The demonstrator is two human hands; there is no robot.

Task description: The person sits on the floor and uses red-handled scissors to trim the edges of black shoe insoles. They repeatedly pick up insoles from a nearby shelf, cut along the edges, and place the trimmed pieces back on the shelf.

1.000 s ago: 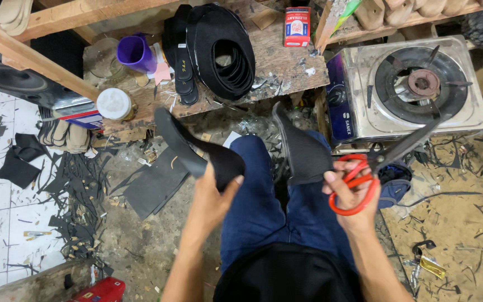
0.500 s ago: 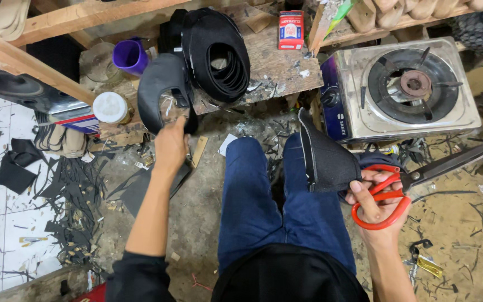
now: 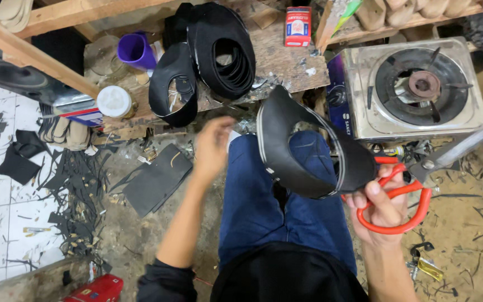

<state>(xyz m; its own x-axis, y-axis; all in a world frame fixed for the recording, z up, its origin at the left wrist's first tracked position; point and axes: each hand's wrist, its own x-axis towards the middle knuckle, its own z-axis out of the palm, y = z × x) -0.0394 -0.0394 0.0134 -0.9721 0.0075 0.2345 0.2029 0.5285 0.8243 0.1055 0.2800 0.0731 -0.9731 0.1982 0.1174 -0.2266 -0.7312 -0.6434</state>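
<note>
Right hand (image 3: 384,210): lower right of the frame, grip closed around two things at once, the orange handles of the scissors (image 3: 415,182) and the edge of a black leather piece (image 3: 303,151).
Scissors: blades point to the right edge of the frame, over the dirt floor, just below the stove; blades look closed or nearly so.
Black leather piece: curved, with an oval cut-out, light trim along the rim; stands up from the right hand toward frame centre, above the blue-trousered knee (image 3: 275,201).
Left hand (image 3: 213,146): centre of the frame, motion-blurred, fingers loosely spread, holding nothing; in the air between the table edge and the knee, near the leather piece but apart from it.
Table (image 3: 286,61): rough wooden top, upper centre.
On table, left: second black leather piece (image 3: 173,84) leaning at the front edge, just beside a stack of black leather pieces (image 3: 225,47).
On table, other: purple cup (image 3: 135,50) upper left, red tin (image 3: 298,25) top centre, white-lidded jar (image 3: 114,102) at the left end.
Stove (image 3: 415,86): single burner, metal, upper right, beside the table.
Floor: black scraps (image 3: 57,179) on the left, on white tiles and dirt; a flat dark sheet (image 3: 157,179) lies below the table edge, left of the left forearm.
</note>
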